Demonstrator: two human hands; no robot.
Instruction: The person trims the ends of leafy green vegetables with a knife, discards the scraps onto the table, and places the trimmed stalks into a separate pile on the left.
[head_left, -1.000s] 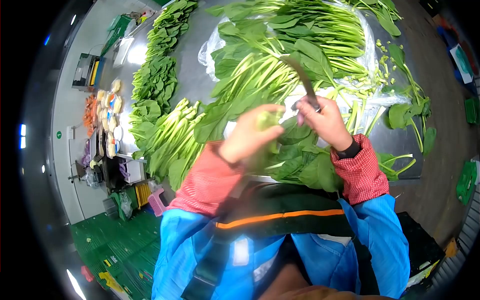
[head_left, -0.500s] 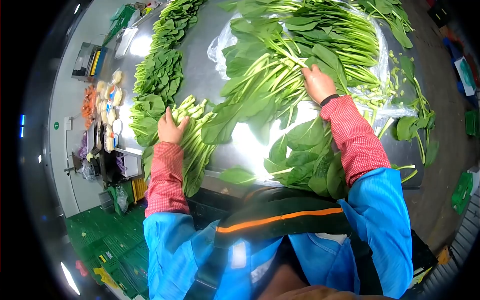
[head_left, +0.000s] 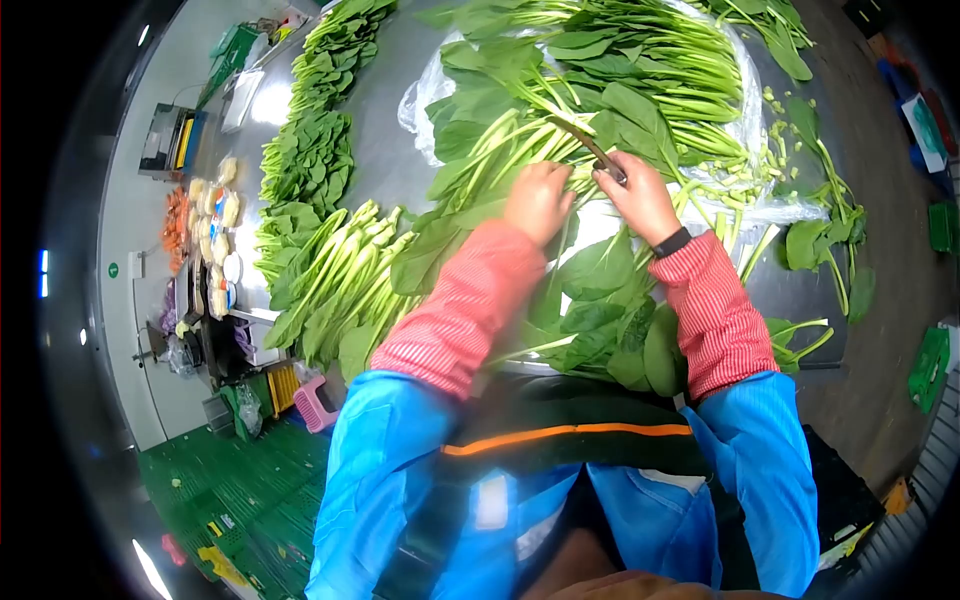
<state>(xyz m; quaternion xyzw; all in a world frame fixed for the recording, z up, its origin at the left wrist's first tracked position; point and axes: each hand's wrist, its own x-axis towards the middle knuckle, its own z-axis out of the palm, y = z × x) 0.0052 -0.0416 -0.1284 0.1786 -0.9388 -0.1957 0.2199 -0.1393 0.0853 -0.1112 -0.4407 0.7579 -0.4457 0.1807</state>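
1. Nearest: loose green leaves [head_left: 600,270] on the metal desk [head_left: 380,130].
2. Beyond, the right hand [head_left: 640,195] grasps a knife [head_left: 588,144] by its handle, blade pointing far-left, probably keeping the edge off the fingers.
3. The left hand [head_left: 540,203] curls at the central leafy stalks [head_left: 490,150]; I cannot tell whether it grips any.
4. Left: bunched greens [head_left: 305,160] in a row, seemingly kept apart.
5. Far: piled greens [head_left: 650,75] on plastic sheeting [head_left: 425,110].

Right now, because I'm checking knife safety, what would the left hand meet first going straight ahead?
The left hand would likely meet the pale green stems just ahead first; one view leaves depth unclear, so it may already touch them.
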